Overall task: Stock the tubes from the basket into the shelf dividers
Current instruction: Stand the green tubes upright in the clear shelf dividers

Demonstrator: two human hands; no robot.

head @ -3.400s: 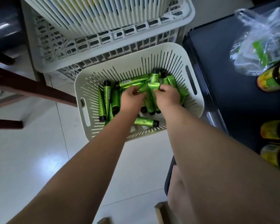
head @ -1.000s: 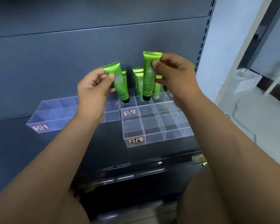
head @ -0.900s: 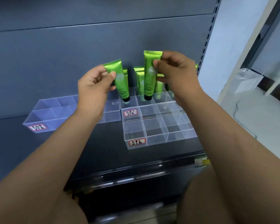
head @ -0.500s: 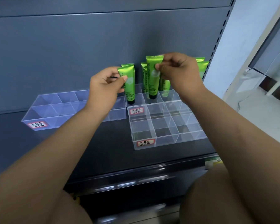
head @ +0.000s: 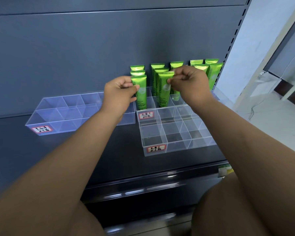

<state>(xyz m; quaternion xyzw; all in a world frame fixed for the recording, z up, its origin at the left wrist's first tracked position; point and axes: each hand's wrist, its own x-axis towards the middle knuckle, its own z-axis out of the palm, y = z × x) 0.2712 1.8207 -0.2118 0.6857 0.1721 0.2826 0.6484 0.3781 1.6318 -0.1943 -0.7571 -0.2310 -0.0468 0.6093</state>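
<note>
Clear tray at 9 o'clock: nothing in its cells, red-edged label on the front. Left hand, approx 11 o'clock, fingers curled, thumb + forefinger pinching the top left edge of a green tube. The tube is cap down, its foot inside the front-left cell of the back tray. Prob gripped high so the fingers don't foul the narrow walls. Right hand at 1 o'clock pinches a second tube the same way, next cell over. Behind, crimps up, stocked tubes stand in rows. It seems they're filled back to front, so open cells are easy to reach. Front tray at 4 o'clock: no tubes yet. Basket not in view.
</note>
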